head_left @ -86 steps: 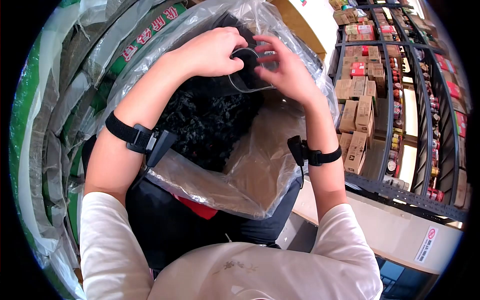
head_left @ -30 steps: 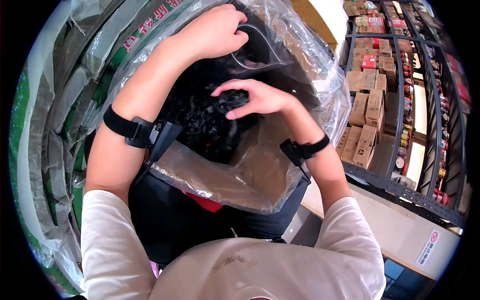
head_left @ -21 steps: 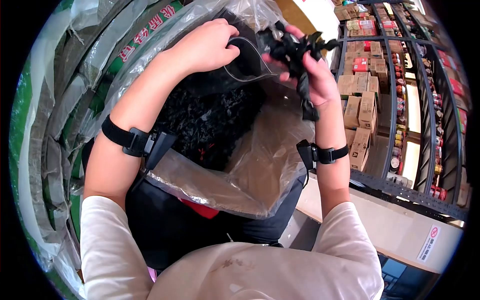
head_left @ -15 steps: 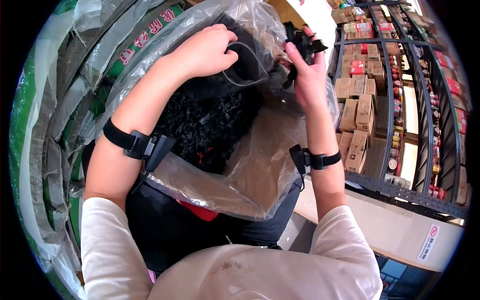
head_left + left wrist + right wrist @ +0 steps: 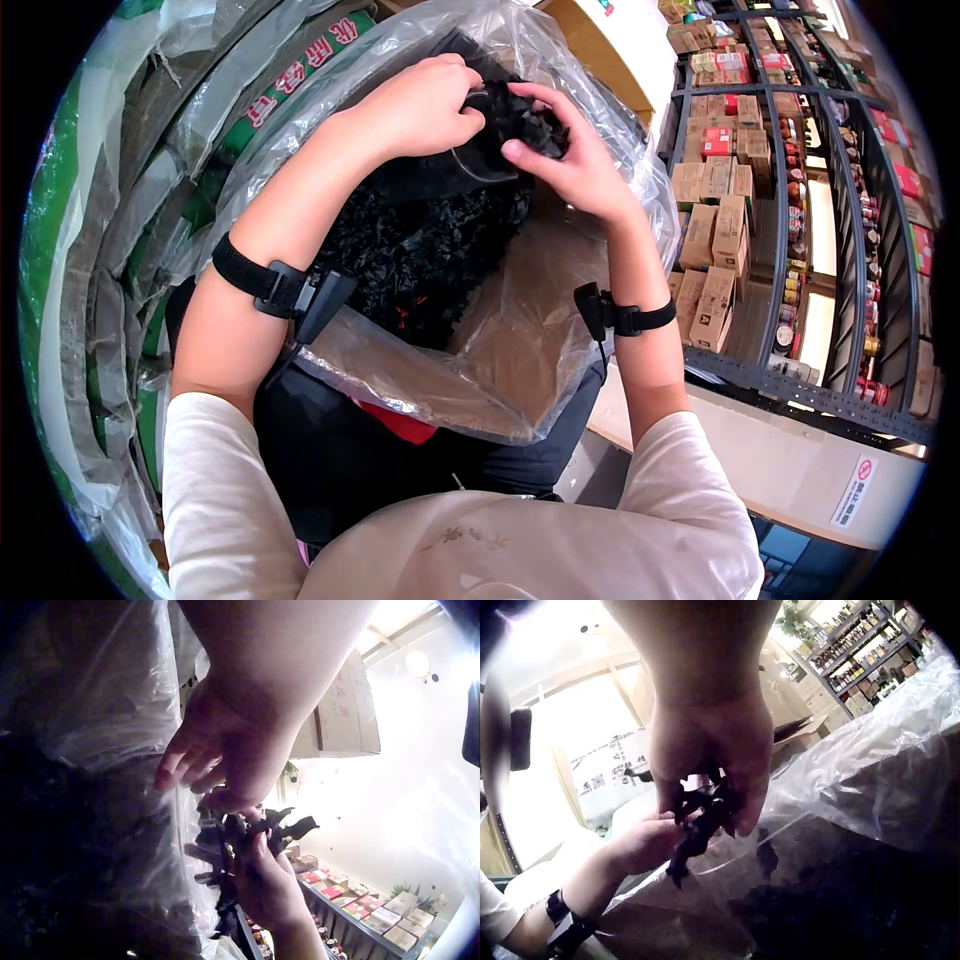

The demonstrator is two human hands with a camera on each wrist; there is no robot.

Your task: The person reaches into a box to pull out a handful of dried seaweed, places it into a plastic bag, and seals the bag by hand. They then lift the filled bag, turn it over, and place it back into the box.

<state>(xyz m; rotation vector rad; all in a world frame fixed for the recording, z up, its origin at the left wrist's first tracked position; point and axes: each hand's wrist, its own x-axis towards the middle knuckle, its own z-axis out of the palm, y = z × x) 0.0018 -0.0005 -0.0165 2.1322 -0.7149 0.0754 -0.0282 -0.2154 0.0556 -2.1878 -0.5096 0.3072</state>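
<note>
My left hand (image 5: 420, 105) pinches the rim of a clear plastic bag (image 5: 468, 165), held with its mouth spread over the box. My right hand (image 5: 585, 170) grips a clump of black, crinkled dried strips (image 5: 540, 132) right at the bag's mouth. In the right wrist view, strips of the clump (image 5: 694, 840) hang below the curled fingers, close to my left hand (image 5: 641, 844). The left wrist view has the clump (image 5: 225, 855) just under my left fingers. Below both hands lies a heap of the same black strips (image 5: 410, 250), with a few red bits.
A clear liner (image 5: 515, 375) covers the inside of the cardboard box and spills over its edges. Green-and-grey sacks (image 5: 110, 250) are stacked at the left. Shelves with cartons (image 5: 715, 220) and jars stand at the right, behind a pale counter (image 5: 780, 450).
My right hand was bare at the bag, dipped to the heap, came up with a clump, swung right, and is now back at the bag's mouth. My left hand keeps its pinch on the rim.
</note>
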